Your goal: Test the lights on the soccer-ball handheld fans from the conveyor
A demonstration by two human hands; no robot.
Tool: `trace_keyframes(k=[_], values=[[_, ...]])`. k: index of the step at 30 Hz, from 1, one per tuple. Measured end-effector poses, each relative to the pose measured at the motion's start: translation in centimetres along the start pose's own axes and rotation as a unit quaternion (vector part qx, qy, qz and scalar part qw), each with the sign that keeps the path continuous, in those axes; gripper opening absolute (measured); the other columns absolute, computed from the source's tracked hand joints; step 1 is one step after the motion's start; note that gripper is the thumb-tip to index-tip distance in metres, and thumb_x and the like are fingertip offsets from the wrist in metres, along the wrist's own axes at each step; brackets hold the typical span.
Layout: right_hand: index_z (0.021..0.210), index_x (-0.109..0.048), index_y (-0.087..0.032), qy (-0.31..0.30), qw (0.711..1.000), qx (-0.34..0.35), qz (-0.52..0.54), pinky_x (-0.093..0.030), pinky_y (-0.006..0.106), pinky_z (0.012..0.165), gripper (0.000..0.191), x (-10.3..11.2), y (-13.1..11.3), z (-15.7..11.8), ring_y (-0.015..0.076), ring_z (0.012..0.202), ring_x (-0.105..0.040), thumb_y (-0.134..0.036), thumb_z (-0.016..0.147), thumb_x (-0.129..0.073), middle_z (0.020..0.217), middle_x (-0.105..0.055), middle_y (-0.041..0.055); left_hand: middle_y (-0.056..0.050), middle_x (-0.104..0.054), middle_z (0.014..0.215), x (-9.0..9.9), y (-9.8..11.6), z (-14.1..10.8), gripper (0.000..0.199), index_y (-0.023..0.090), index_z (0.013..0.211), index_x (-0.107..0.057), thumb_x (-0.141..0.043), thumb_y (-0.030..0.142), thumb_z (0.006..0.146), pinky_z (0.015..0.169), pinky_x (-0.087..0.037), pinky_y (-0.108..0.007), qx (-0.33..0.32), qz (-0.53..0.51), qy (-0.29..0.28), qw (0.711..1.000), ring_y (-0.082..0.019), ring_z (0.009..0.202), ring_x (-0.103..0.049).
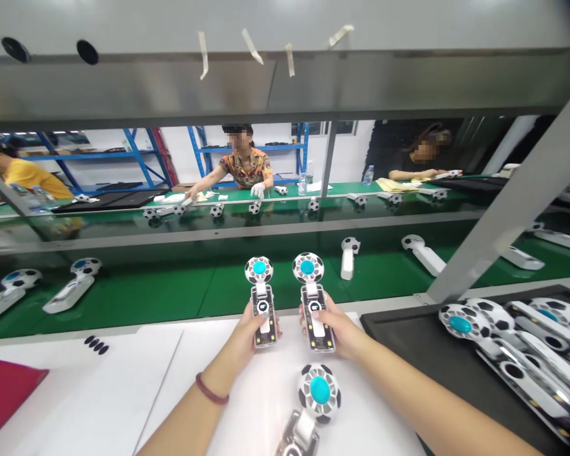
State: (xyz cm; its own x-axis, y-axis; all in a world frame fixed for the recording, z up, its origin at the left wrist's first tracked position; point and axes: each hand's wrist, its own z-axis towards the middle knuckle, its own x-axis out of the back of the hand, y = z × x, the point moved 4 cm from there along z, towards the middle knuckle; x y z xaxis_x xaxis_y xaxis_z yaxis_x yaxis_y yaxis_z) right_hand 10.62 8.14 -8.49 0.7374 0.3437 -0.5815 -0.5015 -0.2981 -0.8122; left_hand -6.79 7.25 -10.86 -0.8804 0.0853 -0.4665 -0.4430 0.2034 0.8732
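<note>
Each hand holds a handheld device with a soccer-ball-patterned round head, a turquoise centre and a dark clear body with a small lit display. My left hand (247, 332) is wrapped round the left device (265, 329), thumb on its white front strip. My right hand (339, 326) grips the right device (319, 329) the same way. Both are upright, side by side and apart, heads away from me. Below them a third device (320, 391) lies on the white work surface (209, 380), cut off by the bottom edge.
A black tray (389, 329) with several devices stands at right. Beyond runs a green conveyor (171, 278) carrying more devices. A slanted metal post (503, 190) rises at right. A red item (9, 392) lies at left. Across the line, several people sit at work.
</note>
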Motion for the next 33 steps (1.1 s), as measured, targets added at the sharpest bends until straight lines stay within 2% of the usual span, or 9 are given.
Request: trace_keyframes(k=[5, 10, 17, 22, 27, 33], values=[[0.1, -0.041, -0.023, -0.022, 1.0, 0.007, -0.011, -0.045, 0.031, 0.063, 0.04, 0.4, -0.5, -0.1, 0.0148, 0.066, -0.057, -0.023, 0.069, -0.067, 0.086, -0.059, 0.0011, -0.003, -0.06, 0.08, 0.3, -0.2, 0.2, 0.046, 0.022, 0.111, -0.039, -0.064, 0.028, 0.073, 0.063, -0.051, -0.035, 0.011, 0.018, 0.012, 1.0, -0.018, 0.065, -0.06], [0.1, -0.043, -0.023, -0.024, 1.0, -0.003, 0.014, -0.047, 0.033, 0.068, 0.045, 0.4, -1.3, -0.5, 0.0161, 0.074, -0.058, -0.023, 0.065, -0.07, 0.091, -0.059, 0.0021, -0.003, -0.06, 0.081, 0.1, 0.0, 0.2, 0.042, 0.021, 0.106, -0.041, -0.064, 0.029, 0.072, 0.064, -0.051, -0.036, 0.011, 0.019, 0.021, 1.0, -0.018, 0.065, -0.06], [0.097, -0.042, -0.024, 0.043, 0.999, -0.018, 0.001, -0.047, 0.031, 0.062, 0.049, 0.9, -2.1, -0.2, 0.0164, 0.067, -0.06, -0.018, 0.058, -0.07, 0.087, -0.06, -0.0002, -0.005, -0.062, 0.079, -0.2, 0.2, 0.2, 0.045, 0.019, 0.104, -0.045, -0.068, 0.029, 0.067, 0.063, -0.051, -0.035, 0.019, 0.023, 0.034, 0.999, -0.019, 0.065, -0.06], [0.099, -0.041, -0.024, 0.051, 0.998, -0.019, -0.007, -0.046, 0.031, 0.06, 0.052, 1.2, -2.1, 0.1, 0.0168, 0.064, -0.059, -0.02, 0.056, -0.071, 0.084, -0.061, -0.0001, -0.004, -0.061, 0.077, -0.1, 0.4, 0.2, 0.044, 0.02, 0.105, -0.047, -0.068, 0.029, 0.067, 0.065, -0.052, -0.038, 0.024, 0.019, 0.047, 0.998, -0.019, 0.066, -0.06], [0.101, -0.039, -0.023, 0.035, 0.999, -0.01, -0.028, -0.045, 0.032, 0.057, 0.054, 1.6, -1.9, 0.6, 0.0175, 0.062, -0.059, -0.02, 0.057, -0.07, 0.08, -0.061, -0.0003, -0.004, -0.061, 0.082, 0.1, 0.4, 0.3, 0.038, 0.021, 0.104, -0.047, -0.065, 0.028, 0.072, 0.073, -0.052, -0.046, 0.034, 0.015, 0.031, 0.999, -0.019, 0.071, -0.06], [0.104, -0.039, -0.025, 0.038, 0.999, 0.013, -0.025, -0.046, 0.032, 0.06, 0.054, 1.9, -1.8, 0.6, 0.0171, 0.065, -0.059, -0.019, 0.06, -0.069, 0.082, -0.061, 0.0, -0.004, -0.061, 0.084, 0.2, 0.3, 0.2, 0.043, 0.023, 0.112, -0.044, -0.063, 0.03, 0.074, 0.076, -0.051, -0.048, 0.037, 0.023, 0.004, 0.999, -0.021, 0.074, -0.061]])
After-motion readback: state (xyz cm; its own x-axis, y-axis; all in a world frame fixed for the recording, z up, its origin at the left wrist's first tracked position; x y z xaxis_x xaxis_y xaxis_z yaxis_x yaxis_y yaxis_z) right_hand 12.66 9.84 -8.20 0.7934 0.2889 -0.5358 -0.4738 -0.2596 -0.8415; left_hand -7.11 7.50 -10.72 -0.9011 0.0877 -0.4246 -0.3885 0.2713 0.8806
